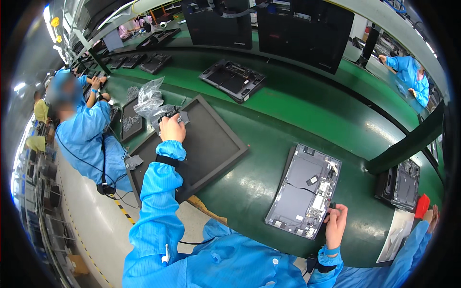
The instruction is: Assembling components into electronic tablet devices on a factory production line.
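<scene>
My left hand (173, 129) reaches to the far corner of a dark foam tray (211, 139). Its fingers are closed at a small heap of black and grey pieces, and what they pinch cannot be made out. Beside it lies a crumpled clear plastic bag (150, 98). On the green bench to the right rests an opened laptop base (300, 192), its circuit board and a loose black cable showing. My right hand (336, 224) is at the base's right edge, fingers curled together around something small and dark, too hidden to name.
Another opened laptop base (233, 79) sits on the green conveyor beyond. A smaller tray (130, 117) of parts stands left, near a co-worker in blue (89, 129). At right are stacked laptop bases (401, 185), a slanted dark post (408, 139), a white sheet (397, 233) and another person's hands.
</scene>
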The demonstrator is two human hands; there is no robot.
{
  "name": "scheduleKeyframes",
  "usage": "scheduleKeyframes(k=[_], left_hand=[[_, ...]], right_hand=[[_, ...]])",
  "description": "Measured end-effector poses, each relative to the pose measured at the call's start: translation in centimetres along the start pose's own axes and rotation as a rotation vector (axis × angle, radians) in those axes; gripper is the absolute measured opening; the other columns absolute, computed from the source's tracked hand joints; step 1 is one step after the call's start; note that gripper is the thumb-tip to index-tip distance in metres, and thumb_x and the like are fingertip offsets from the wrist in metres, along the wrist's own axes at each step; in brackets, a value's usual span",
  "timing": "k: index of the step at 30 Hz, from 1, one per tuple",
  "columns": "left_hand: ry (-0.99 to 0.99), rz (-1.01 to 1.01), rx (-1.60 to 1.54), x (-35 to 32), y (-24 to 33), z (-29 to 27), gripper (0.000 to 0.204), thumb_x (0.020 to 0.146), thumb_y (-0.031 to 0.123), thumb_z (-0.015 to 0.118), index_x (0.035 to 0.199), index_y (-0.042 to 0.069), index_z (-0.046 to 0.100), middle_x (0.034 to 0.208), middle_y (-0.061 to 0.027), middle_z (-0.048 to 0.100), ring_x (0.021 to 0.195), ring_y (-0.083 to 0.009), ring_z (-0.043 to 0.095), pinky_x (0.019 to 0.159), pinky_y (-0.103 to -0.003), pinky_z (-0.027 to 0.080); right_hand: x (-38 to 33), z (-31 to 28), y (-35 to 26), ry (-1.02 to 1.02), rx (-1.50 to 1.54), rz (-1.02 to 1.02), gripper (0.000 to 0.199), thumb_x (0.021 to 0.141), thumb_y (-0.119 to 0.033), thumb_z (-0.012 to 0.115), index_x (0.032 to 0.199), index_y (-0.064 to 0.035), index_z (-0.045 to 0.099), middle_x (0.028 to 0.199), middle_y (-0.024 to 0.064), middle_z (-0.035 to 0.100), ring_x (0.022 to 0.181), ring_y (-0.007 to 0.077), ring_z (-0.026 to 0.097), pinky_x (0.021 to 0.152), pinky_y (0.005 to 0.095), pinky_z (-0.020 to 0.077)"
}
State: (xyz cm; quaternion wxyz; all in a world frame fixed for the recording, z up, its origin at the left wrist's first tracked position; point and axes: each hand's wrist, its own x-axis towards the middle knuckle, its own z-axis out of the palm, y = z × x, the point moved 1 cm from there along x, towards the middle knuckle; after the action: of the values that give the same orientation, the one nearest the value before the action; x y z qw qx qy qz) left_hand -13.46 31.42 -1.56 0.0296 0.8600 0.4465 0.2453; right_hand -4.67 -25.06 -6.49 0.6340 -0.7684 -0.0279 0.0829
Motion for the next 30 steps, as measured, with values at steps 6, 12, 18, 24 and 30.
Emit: scheduleKeyframes(k=[6, 12, 18, 24, 30], left_hand=[[0.028, 0.019, 0.123, 0.7, 1.0, 1.0, 0.028, 0.080, 0.021, 0.067, 0.105, 0.011, 0.071, 0.105, -0.0155, 0.058, 0.102, -0.0354, 0.054, 0.085, -0.043, 0.049], [0.097, 0.031, 0.174, 0.6, 0.8, 2.2, 0.027, 0.078, 0.021, 0.068, 0.101, 0.008, 0.071, 0.100, -0.0154, 0.058, 0.099, -0.0362, 0.055, 0.085, -0.044, 0.048], [0.133, 0.177, 0.070, 1.1, 1.9, 2.1, 0.022, 0.076, 0.014, 0.068, 0.097, 0.008, 0.067, 0.096, -0.0150, 0.062, 0.095, -0.0361, 0.057, 0.082, -0.045, 0.048], [0.155, 0.299, -0.258, 1.4, 4.6, 0.8, 0.015, 0.079, 0.003, 0.059, 0.093, 0.007, 0.060, 0.082, -0.0141, 0.060, 0.080, -0.0352, 0.060, 0.072, -0.047, 0.048], [-0.515, 0.279, -1.150, -5.9, 16.8, -4.2, 0.016, 0.097, 0.001, 0.046, 0.111, 0.000, 0.053, 0.097, -0.0065, 0.061, 0.081, -0.0112, 0.061, 0.063, -0.023, 0.053]], right_hand=[[-0.3, 0.5, -0.4, 0.047, -0.046, -0.049, 0.017, 0.097, -0.005, 0.045, 0.113, -0.0017, 0.044, 0.084, 0.0071, 0.064, 0.061, 0.0077, 0.049, 0.058, 0.0226, 0.0409], [-0.3, 0.2, -0.3, 0.036, -0.009, -0.017, 0.016, 0.098, -0.006, 0.046, 0.113, -0.0024, 0.045, 0.084, 0.0061, 0.064, 0.061, 0.0068, 0.049, 0.058, 0.0210, 0.0407], [-0.6, -0.3, -0.1, 0.049, -0.008, -0.008, 0.015, 0.098, -0.006, 0.046, 0.112, -0.0028, 0.045, 0.083, 0.0057, 0.064, 0.061, 0.0066, 0.050, 0.057, 0.0206, 0.0405], [-0.2, -0.2, -0.6, 0.021, 0.070, 0.012, 0.016, 0.097, -0.007, 0.048, 0.112, -0.0011, 0.045, 0.086, 0.0072, 0.066, 0.063, 0.0076, 0.049, 0.059, 0.0225, 0.0429], [4.0, -0.6, -3.4, 0.136, -0.233, -0.151, 0.023, 0.087, -0.013, 0.065, 0.103, 0.0025, 0.061, 0.098, 0.0147, 0.071, 0.087, 0.0217, 0.069, 0.077, 0.0317, 0.0524]])
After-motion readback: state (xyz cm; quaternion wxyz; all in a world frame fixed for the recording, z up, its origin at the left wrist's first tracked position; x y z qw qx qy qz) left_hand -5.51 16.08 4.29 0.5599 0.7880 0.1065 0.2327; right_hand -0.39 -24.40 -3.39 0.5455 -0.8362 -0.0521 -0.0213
